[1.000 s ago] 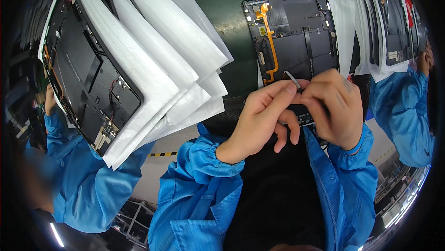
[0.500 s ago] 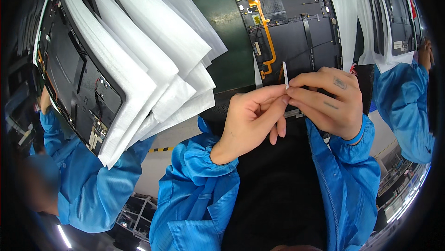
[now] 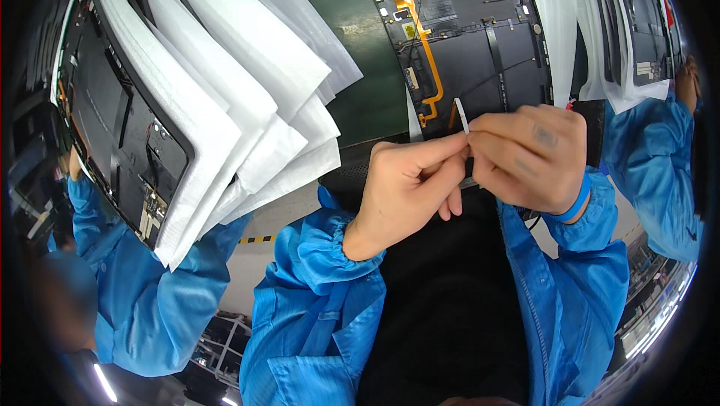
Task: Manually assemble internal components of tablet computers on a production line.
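Note:
A small narrow white strip [image 3: 461, 115] stands up from between my fingertips, over the near edge of a black tablet back housing [image 3: 472, 53]. My left hand [image 3: 412, 188] pinches the strip's lower end with thumb and forefinger. Against the same end press the fingers of my right hand [image 3: 529, 154], closed and slightly blurred; whether they grip the strip too is hard to see. An orange flex cable [image 3: 433, 68] runs down the housing's left side, with thin black wires across its inner face. My hands hide part of the near edge.
On the left stands a stack of similar housings [image 3: 105, 91] with white foam sheets [image 3: 217, 68] between them. More housings [image 3: 645, 23] with sheets stand at far right. The dark green table [image 3: 360, 31] lies beneath. People in blue sleeves [image 3: 165, 301] work on both sides.
My right hand has turned and its fingers have curled in closer to the strip. The strip leans a little more to the left. The view has shifted slightly.

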### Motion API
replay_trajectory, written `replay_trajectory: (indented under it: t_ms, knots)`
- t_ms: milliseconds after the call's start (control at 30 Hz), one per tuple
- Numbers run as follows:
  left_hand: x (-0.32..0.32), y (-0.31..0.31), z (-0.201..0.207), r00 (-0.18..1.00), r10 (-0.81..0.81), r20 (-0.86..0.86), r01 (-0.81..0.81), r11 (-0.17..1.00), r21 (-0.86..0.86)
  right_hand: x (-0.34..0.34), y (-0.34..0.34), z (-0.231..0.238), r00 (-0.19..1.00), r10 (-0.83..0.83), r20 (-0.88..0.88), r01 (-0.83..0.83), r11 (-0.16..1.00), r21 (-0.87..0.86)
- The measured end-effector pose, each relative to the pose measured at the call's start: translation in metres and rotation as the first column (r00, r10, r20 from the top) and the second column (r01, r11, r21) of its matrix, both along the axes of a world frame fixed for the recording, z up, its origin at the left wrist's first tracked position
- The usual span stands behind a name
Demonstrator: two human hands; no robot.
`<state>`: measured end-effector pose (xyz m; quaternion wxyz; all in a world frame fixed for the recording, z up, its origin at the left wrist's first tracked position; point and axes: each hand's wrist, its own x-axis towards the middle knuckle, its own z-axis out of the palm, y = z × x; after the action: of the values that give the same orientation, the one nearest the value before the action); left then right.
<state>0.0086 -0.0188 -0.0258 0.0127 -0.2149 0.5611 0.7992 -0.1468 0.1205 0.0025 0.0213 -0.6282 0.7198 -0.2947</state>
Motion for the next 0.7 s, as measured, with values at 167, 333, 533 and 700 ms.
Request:
replay_trajectory:
  t_ms: [167,333,533,700]
  knots:
    - [0.001,-0.002,0.000,0.999,-0.049,-0.010,0.048,0.998,-0.035,-0.001,-0.011,-0.001,0.960,-0.170,0.223,0.166,0.985,0.040]
    - [-0.004,-0.001,0.001,0.999,-0.030,0.045,0.028,0.999,0.038,-0.015,-0.021,-0.004,0.904,-0.401,0.147,0.414,0.908,-0.064]
    - [-0.003,-0.004,0.008,0.996,-0.040,0.082,0.029,0.992,0.127,-0.016,0.071,0.053,0.763,-0.613,0.204,0.600,0.790,0.129]
    - [-0.002,-0.017,0.016,0.989,-0.119,0.088,0.114,0.992,0.057,-0.039,0.147,0.057,0.671,-0.735,-0.098,0.636,0.502,0.586]
